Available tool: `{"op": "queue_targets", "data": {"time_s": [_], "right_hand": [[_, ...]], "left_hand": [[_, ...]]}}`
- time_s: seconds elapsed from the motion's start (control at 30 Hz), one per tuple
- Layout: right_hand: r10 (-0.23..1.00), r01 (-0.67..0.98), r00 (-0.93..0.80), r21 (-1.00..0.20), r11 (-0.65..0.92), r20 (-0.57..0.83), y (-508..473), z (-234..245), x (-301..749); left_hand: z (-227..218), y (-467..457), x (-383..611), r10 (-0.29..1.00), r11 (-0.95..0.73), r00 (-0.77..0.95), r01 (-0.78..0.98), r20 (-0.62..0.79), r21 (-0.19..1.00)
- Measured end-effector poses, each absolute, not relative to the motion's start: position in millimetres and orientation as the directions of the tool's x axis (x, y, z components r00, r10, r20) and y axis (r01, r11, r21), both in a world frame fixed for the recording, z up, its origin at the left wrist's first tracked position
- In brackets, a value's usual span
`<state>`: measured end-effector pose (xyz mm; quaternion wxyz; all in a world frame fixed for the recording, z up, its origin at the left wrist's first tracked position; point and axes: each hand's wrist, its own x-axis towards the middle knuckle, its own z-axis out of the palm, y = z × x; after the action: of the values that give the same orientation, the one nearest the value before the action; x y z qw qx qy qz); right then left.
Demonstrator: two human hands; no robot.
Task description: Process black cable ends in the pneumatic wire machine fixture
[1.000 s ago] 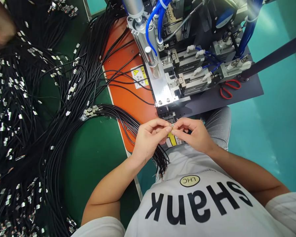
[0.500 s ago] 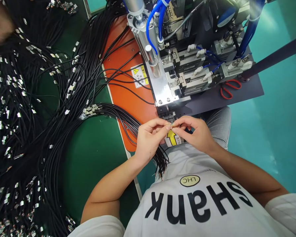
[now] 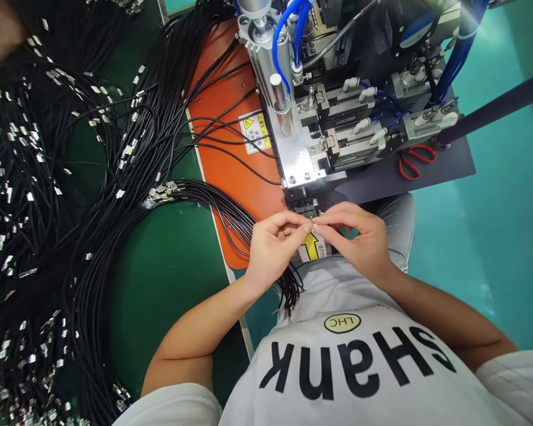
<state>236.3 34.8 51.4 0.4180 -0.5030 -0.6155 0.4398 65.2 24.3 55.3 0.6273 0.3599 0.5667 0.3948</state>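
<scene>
My left hand (image 3: 281,244) is closed in a pinch on tiny wire ends, which are mostly hidden by the fingertips. Opposite it, my right hand (image 3: 356,238) pinches the same small bit between thumb and forefinger, and the fingertips of both hands nearly meet. A bundle of black cables (image 3: 222,204) runs beneath my left hand. Its stripped ends (image 3: 289,299) hang below that wrist, showing thin coloured wires. Metal connectors (image 3: 166,192) are gathered at the bundle's other end. Just below the pinch is a label with a yellow arrow (image 3: 311,247).
A machine with a metal cylinder (image 3: 270,65) and blue air tubes stands ahead on an orange plate (image 3: 231,171). Red-handled scissors (image 3: 409,168) lie on its dark base. Heaps of black cables (image 3: 98,260) cover the green table (image 3: 160,296). A co-worker's hand (image 3: 0,32) is at upper left.
My right hand has shifted slightly to the right, its fingers stretched straighter. My left hand has barely moved. The view has shifted a little.
</scene>
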Motion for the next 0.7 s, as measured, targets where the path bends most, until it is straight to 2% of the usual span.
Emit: {"op": "queue_targets", "data": {"time_s": [0.23,0.33,0.4,0.5,0.6,0.7], "right_hand": [[0.993,0.192,-0.114,-0.979,0.064,0.042,38.5,43.6,233.4],[0.997,0.169,-0.082,-0.985,0.016,0.002,42.2,34.7,237.4],[0.997,0.161,-0.069,-0.987,-0.024,-0.036,45.9,27.2,240.6],[0.989,0.094,-0.069,-0.987,-0.127,-0.133,53.4,15.0,242.7],[0.965,0.001,-0.062,-0.967,-0.254,-0.253,61.3,2.8,240.7],[0.940,-0.053,-0.047,-0.939,-0.339,-0.337,67.4,-5.9,237.0]], "left_hand": [[57.1,23.2,67.5,0.930,0.355,0.086,0.023,-0.356,0.934],[54.2,20.9,64.5,0.977,0.169,0.089,0.246,-0.196,0.954],[49.3,21.0,59.8,0.990,-0.052,0.138,0.481,-0.017,0.875],[36.5,25.4,50.6,0.935,-0.348,0.305,0.708,0.179,0.614],[21.6,33.7,42.4,0.886,-0.463,0.386,0.759,0.256,0.458],[12.4,42.4,38.0,0.875,-0.484,0.406,0.764,0.265,0.426]]}}
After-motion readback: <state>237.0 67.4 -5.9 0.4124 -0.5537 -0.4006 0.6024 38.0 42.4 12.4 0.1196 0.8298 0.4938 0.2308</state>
